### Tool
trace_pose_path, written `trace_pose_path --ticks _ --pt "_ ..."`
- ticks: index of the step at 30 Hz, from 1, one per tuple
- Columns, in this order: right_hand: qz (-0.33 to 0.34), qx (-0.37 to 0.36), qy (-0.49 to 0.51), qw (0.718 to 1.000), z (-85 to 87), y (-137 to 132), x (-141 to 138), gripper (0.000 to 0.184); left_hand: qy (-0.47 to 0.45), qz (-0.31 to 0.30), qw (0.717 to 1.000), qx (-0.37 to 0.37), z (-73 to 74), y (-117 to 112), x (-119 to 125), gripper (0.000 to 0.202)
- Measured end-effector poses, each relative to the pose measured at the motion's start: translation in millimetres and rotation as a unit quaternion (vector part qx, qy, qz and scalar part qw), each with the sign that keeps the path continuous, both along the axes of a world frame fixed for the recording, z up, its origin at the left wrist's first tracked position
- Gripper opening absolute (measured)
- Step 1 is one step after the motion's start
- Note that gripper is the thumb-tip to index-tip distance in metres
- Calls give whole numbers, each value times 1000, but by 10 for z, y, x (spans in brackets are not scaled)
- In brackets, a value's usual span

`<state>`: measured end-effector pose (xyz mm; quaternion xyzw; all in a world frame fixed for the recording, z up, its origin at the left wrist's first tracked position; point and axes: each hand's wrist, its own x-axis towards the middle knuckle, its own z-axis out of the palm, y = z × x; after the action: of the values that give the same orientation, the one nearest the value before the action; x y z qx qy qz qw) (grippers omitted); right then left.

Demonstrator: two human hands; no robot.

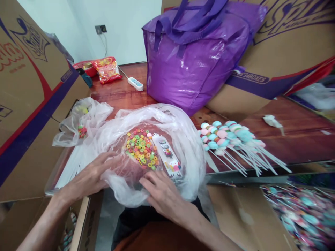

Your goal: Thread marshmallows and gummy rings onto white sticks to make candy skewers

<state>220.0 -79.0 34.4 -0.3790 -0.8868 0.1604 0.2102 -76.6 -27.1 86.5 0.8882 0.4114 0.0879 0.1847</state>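
Observation:
A wide clear plastic bag (172, 118) lies open on the wooden table (300, 129) in front of me. Inside it sit a heap of small colourful candy rings (141, 148) and a flat white packet (167, 157). My left hand (91, 176) rests on the bag's left side, fingers stretched out and flat. My right hand (162, 191) lies on the bag's near rim, fingers extended toward the rings. Neither hand grips anything. To the right lies a bundle of pastel marshmallow sticks (230, 137).
A big purple tote bag (196, 59) stands behind the plastic bag. Cardboard boxes (28, 94) flank both sides. A second small plastic bag (81, 122), a red snack packet (108, 69) and a white remote (135, 83) lie further back. More sweets fill a box at the lower right (300, 216).

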Motion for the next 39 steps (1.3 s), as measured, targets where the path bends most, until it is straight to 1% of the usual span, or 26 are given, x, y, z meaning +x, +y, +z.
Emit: trace_pose_path --ticks 2,4,6,8,9,10,12,14,17,19,20,21,22,23,24,26,27,28,30,31,32,33,34,36,37,39 --pt "-30 16 -50 998 19 37 105 48 1 -29 1000 7 -116 72 185 70" --pt "-58 35 -85 994 -27 92 201 50 -4 -38 999 18 -264 164 348 66" --pt "-75 38 -97 992 -116 144 263 39 -30 -26 999 27 -417 272 461 58" --pt "-66 24 -83 994 -206 178 280 20 -69 6 997 36 -543 370 519 46" --pt "-54 12 -69 996 -240 190 272 14 -88 23 995 39 -588 409 532 40" --pt "-41 -2 -50 998 -264 203 254 15 -108 38 993 39 -619 438 537 35" --pt "-25 -43 11 999 -280 237 192 21 -149 60 986 39 -637 475 530 28" --pt "-37 -97 110 989 -264 288 98 22 -187 92 976 61 -604 508 510 25" --pt "-72 -140 239 958 -200 354 -82 27 -198 184 947 173 -488 618 491 27" --pt "-63 -121 243 960 -138 354 -188 25 -154 218 934 237 -391 746 490 34" --pt "-54 -101 221 968 -102 341 -220 21 -125 211 939 241 -342 822 487 38" --pt "-44 -77 193 977 -64 326 -230 16 -99 187 953 217 -296 903 478 43" --pt "-41 -53 165 984 -25 312 -215 11 -77 150 972 166 -251 986 462 48" --pt "-48 -32 144 988 11 305 -174 9 -61 107 988 97 -208 1067 439 53" --pt "-63 -14 134 989 42 308 -107 12 -53 66 996 19 -165 1144 413 58" --pt "-119 29 130 984 74 342 95 17 -70 1 990 -122 -80 1276 377 72" --pt "-166 62 125 976 70 371 219 21 -93 -19 981 -169 -43 1326 379 79" --pt "-215 102 110 965 46 404 352 24 -122 -28 973 -196 -16 1365 404 84" --pt "-323 166 46 930 -69 492 608 30 -173 -23 966 -191 -15 1419 520 86" --pt "-361 168 11 917 -161 554 714 36 -185 1 969 -163 -52 1446 600 85" --pt "-381 157 -6 911 -273 633 794 41 -182 30 976 -114 -114 1478 680 86" --pt "-382 138 -7 914 -396 727 837 44 -169 70 982 -52 -196 1517 748 86" --pt "-371 116 7 922 -515 827 837 47 -154 126 980 13 -292 1554 800 80" --pt "-342 64 50 936 -685 999 708 51 -142 170 974 42 -475 1588 860 61" --pt "-337 35 75 938 -711 1049 590 51 -140 186 971 53 -547 1572 891 49" --pt "-317 -8 119 941 -638 1083 302 45 -148 179 971 56 -647 1490 1029 36"
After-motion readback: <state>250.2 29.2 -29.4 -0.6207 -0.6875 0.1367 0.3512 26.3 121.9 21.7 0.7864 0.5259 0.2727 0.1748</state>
